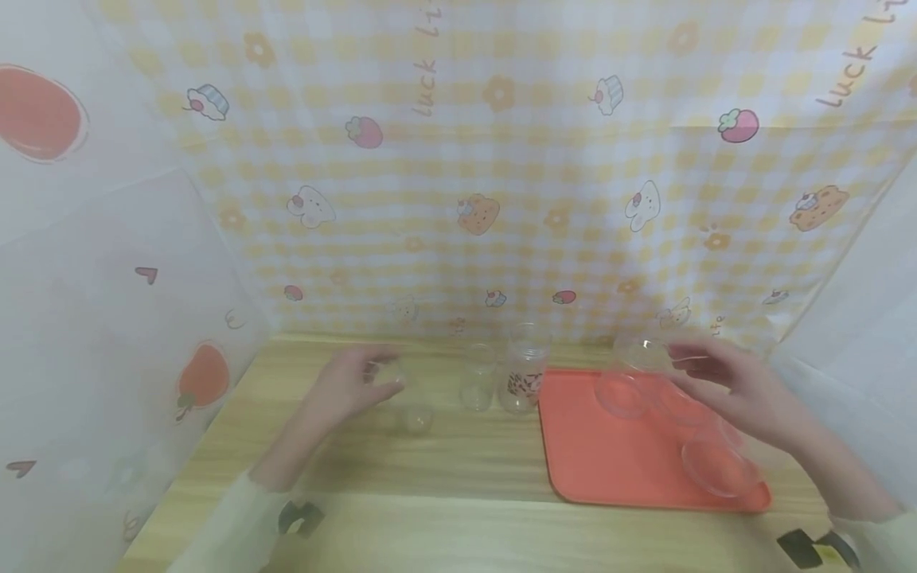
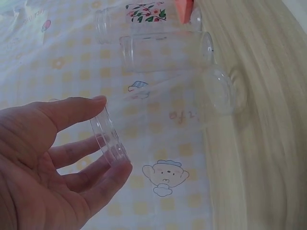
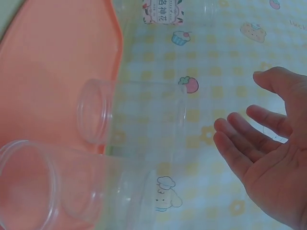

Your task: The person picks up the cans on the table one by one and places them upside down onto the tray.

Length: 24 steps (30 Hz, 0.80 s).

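Note:
My left hand (image 1: 351, 386) grips a clear, tall plastic jar (image 2: 223, 91) by its rim, thumb on one side and fingers on the other. The jar's round base is low over the wooden table; whether it touches cannot be told. On the other side, my right hand (image 1: 738, 390) hovers above the orange-red tray (image 1: 609, 469), fingers relaxed and apart from the jars. Several clear jars stand on that tray, among them a near jar (image 3: 29, 187) and a farther jar (image 3: 132, 112). Nothing shows within the right hand's grasp.
Between the hands, a plain clear jar (image 1: 478, 378) and a clear jar with a floral label (image 1: 525, 382) stand on the wooden table (image 1: 458, 469), just left of the tray. A yellow checked cloth (image 1: 444, 175) hangs behind, with pale side walls.

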{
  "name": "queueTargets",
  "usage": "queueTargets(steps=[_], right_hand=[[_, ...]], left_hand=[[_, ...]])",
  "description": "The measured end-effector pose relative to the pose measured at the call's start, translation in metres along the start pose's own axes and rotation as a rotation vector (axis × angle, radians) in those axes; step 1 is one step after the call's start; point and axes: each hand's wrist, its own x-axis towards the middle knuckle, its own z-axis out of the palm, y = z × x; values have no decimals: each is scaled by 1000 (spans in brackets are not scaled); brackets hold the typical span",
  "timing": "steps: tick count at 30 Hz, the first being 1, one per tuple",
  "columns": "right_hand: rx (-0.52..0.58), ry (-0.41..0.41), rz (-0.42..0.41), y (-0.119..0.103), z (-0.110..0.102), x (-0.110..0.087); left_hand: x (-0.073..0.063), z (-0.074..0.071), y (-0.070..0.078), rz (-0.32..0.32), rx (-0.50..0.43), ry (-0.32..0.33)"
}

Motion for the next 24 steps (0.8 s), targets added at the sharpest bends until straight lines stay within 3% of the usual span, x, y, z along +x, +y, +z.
queueTargets(steps=[24], right_hand=[[74,35,-18,6,9,-18]], left_hand=[[-20,2,-6,12,-133,-18]])
